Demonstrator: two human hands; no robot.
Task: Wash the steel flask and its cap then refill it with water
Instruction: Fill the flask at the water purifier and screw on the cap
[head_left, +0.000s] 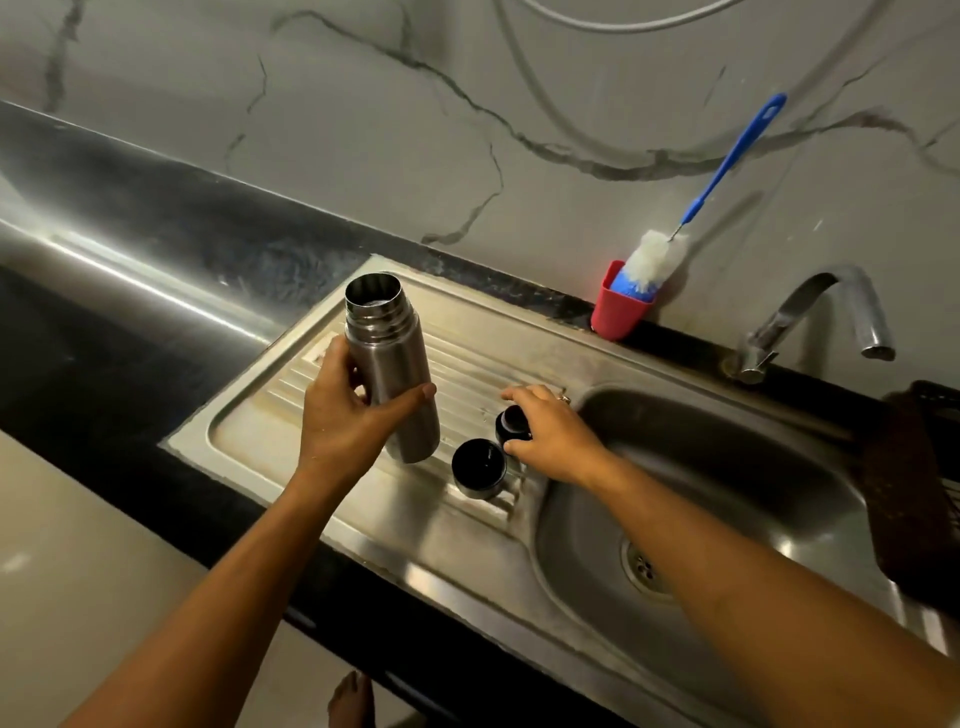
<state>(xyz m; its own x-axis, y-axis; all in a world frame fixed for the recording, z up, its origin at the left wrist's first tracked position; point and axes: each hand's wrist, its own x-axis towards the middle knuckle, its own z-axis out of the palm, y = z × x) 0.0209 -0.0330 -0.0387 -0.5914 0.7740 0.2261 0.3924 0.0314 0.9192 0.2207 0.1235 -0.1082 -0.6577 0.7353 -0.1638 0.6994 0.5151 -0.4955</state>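
Your two forearms reach in from the bottom edge toward the sink's ribbed drainboard (467, 338), which is set into the dark desk (156, 249); your left hand (343, 415) grips the steel flask (389, 364) round its middle, thumb across the front and fingers curled behind, holding it upright with a slight tilt, mouth open, base at the drainboard, though I cannot tell whether it rests there or hangs just above; your right hand (553, 434) lies just to the right of the flask, fingers and thumb curled round a small dark stopper (511, 418) and pinching it on the drainboard beside the basin (727, 467); the cap (478, 467) stands between your hands, hollow side up, just beside the stopper and near the flask's base; so I judge the opening-up done, with flask, cap and stopper all apart, and the washing itself not yet begun; no water shows at the tap (836, 306), and the bottle brush (657, 257) stands untouched in its red cup (618, 309) against the wall, well apart from both hands; what is left, as I read it, is nearly everything: scrub the flask inside, rinse the cap and stopper, refill under the tap and close it.
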